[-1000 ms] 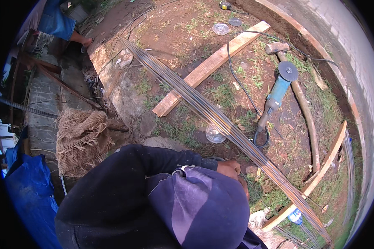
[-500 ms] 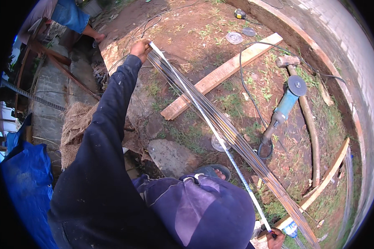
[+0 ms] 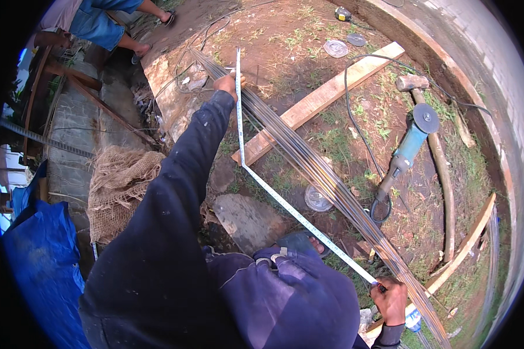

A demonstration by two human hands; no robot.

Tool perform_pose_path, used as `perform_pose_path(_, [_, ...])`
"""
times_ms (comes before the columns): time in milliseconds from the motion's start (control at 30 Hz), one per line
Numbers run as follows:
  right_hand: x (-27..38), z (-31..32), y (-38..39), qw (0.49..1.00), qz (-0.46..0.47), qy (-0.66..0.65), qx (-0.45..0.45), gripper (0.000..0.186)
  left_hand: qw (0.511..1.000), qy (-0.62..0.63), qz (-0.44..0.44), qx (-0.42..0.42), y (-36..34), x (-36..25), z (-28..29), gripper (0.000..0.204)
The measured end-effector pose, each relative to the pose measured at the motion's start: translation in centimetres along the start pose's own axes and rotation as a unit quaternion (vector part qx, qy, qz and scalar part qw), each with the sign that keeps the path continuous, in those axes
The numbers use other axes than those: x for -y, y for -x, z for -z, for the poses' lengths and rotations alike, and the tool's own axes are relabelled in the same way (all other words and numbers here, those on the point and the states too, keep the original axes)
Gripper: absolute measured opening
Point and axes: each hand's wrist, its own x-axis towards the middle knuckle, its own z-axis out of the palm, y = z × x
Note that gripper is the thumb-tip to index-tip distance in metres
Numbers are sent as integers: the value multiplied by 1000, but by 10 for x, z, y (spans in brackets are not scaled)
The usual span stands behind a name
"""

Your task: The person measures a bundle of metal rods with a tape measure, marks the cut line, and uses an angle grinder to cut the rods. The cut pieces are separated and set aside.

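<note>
The right hand is gripping the white measuring tape at its lower end; the left hand is resting by its upper stretch, grip unclear. It's running bent beside the steel rods: measuring, apparently, and needing straightening next!

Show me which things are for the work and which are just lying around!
Seem to belong:
white measuring tape, in the right hand
bundle of metal rods, by the left hand
wooden planks, under the rods

Seem just lying about:
angle grinder
long-handled hammer
burlap sack
blue tarp
</note>
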Motion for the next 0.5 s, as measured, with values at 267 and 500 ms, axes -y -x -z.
perform_pose_path(267, [-1, 6, -1, 997, -49, -50, -5, 19, 999, 21, 33, 12, -15, -44, 26, 21])
perform_pose_path(500, [66, -10, -59, 996, 12, -54, -70, 22, 998, 50, 23, 11, 65, -8, -11, 27])
